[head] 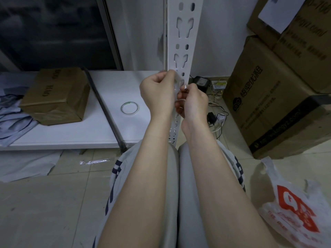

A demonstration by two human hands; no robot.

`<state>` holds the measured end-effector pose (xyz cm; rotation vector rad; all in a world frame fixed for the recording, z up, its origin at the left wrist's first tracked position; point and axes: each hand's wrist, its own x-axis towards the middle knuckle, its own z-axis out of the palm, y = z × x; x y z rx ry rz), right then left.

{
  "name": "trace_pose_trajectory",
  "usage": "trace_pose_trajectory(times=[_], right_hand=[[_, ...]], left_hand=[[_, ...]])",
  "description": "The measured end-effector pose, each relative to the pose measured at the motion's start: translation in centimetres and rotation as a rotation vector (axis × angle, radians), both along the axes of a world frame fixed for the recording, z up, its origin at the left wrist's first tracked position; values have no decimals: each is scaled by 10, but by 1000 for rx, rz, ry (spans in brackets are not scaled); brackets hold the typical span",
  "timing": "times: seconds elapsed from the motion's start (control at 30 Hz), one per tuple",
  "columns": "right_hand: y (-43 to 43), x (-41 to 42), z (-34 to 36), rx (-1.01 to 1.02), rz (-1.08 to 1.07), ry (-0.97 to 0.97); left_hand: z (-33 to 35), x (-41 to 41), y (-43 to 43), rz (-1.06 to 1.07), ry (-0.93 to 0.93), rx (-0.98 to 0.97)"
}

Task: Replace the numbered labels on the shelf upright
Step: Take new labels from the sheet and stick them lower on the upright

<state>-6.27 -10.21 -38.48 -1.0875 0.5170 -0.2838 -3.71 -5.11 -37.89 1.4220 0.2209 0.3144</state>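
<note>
Forearms [139,185]: were stretched over grey knees [174,176].
Left hand [157,90]: was curled, upright's edge pinched.
Right hand [194,102]: was closed round a small white label [185,86], held against the upright.
Shelf upright [180,51]: white, slotted, vertical.

Left hand [157,89], right hand [194,102], curled, side by side.
</note>
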Motion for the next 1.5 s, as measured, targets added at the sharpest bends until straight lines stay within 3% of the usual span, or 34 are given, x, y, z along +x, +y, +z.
trace_pose_trajectory(times=[0.27,0.5,0.67,1.2,1.5], right_hand=[[0,0,0,-10,2,4],[0,-1,0,-10,9,14],[-1,-2,0,10,4,2],[-2,-3,2,27,-16,-20],[-2,-1,2,40,3,-39]], left_hand=[[-3,3,-4,100,-5,137],[-11,-3,-2,209,-258,486],[-14,-1,-3,274,-367,581],[-20,5,-10,299,-447,712],[-23,2,6,217,-323,570]])
